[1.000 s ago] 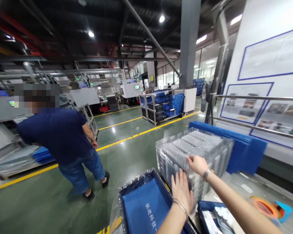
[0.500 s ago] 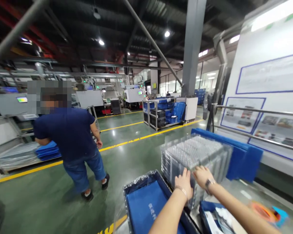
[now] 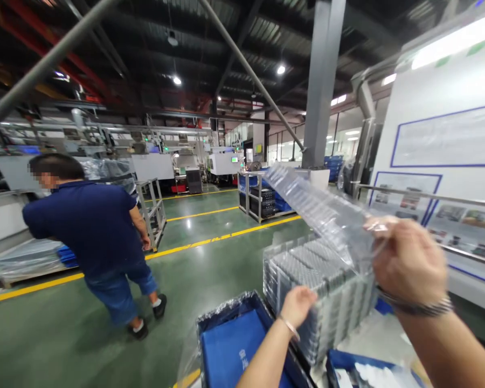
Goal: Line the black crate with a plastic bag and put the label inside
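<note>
Head view: the right hand [image 3: 410, 258] is raised, with its fingers folded closed on the near end of a clear plastic sheet [image 3: 315, 207]. The sheet is tilted; its far end points up and to the left of the right hand. Motion blur hides the exact position of the fingertips.

The left hand [image 3: 299, 306] is positioned lower, to the left of the right hand. Its fingers are bent and drawn together at the near upper edge of a clear plastic stack [image 3: 307, 264]. Whether they grip this edge cannot be told. The stack stands just beyond the left hand, below the raised sheet, and shows ribbed sides.

A dark blue crate [image 3: 225, 311], with clear film over its rim, is located to the left of and below the left hand. It contains a blue panel [image 3: 230, 342] with white characters, partly covered by the left forearm. A small blue box [image 3: 334, 357] holding white items is located below the right hand.

Well to the left of both hands, a co-worker [image 3: 87, 221] in a dark blue shirt stands on the green floor [image 3: 186, 269]. A metal rack [image 3: 249, 198] stands well beyond the hands.
</note>
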Demonstrator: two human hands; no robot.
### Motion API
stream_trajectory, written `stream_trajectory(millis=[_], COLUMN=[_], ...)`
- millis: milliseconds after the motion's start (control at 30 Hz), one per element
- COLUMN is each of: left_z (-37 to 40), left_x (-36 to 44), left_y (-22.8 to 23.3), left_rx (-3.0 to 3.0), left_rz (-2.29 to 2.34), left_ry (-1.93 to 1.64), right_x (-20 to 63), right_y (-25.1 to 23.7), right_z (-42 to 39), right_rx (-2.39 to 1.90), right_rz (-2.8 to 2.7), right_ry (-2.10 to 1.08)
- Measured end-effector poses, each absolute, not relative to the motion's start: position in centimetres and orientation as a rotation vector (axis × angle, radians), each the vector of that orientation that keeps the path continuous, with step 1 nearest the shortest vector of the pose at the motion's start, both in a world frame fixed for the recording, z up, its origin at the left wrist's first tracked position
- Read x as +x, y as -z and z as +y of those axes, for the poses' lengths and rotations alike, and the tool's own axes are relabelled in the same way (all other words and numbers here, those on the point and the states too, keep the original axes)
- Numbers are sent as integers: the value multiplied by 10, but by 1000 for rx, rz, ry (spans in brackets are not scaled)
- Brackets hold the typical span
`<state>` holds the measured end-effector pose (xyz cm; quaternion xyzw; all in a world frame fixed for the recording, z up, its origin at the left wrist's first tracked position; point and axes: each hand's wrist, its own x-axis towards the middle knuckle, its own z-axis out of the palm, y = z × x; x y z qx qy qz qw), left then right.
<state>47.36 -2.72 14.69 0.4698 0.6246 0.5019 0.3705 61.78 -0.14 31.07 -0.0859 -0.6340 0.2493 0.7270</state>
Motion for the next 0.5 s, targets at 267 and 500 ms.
stream_trajectory(millis=[267,500], left_z=[-84,-147], left_x=[436,377], left_y=[-193,-110], left_rx=[170,-268], left_rz=[902,1169], left_ry=[-1955,-2167], right_x=[610,569], right_y=[-229,-97], right_z=[-106,-82], right_rx=[-297,-827], right_rz=[-839,-893], right_ry=[-1341,-1823])
